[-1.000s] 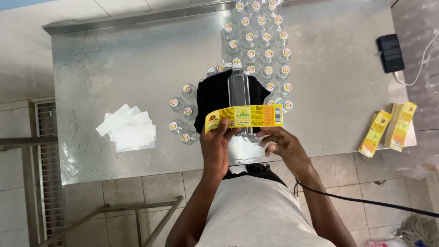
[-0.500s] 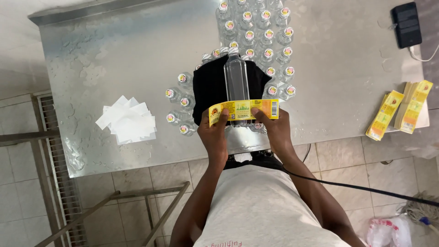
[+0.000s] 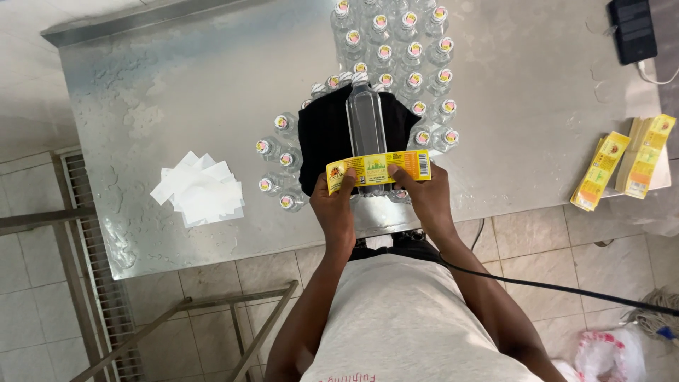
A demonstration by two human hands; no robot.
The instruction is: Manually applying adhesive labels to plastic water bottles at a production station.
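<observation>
A clear plastic bottle [image 3: 366, 120] lies on a black cloth [image 3: 324, 138] on the steel table [image 3: 198, 92], its neck pointing away from me. A yellow label strip [image 3: 378, 168] is stretched across the bottle's near end. My left hand [image 3: 334, 205] pinches the label's left end with the thumb on top. My right hand [image 3: 423, 198] holds the label's right end. Both hands sit at the table's near edge.
Several capped clear bottles [image 3: 396, 53] stand upright behind and beside the cloth. A pile of white backing papers [image 3: 199, 189] lies to the left. Stacks of yellow labels [image 3: 622, 170] sit at the right edge, a black phone [image 3: 631, 30] with a cable at the far right.
My right hand came up from below and took hold of the label's right end. The label has been lowered onto the bottle's near end; the view shifted slightly.
</observation>
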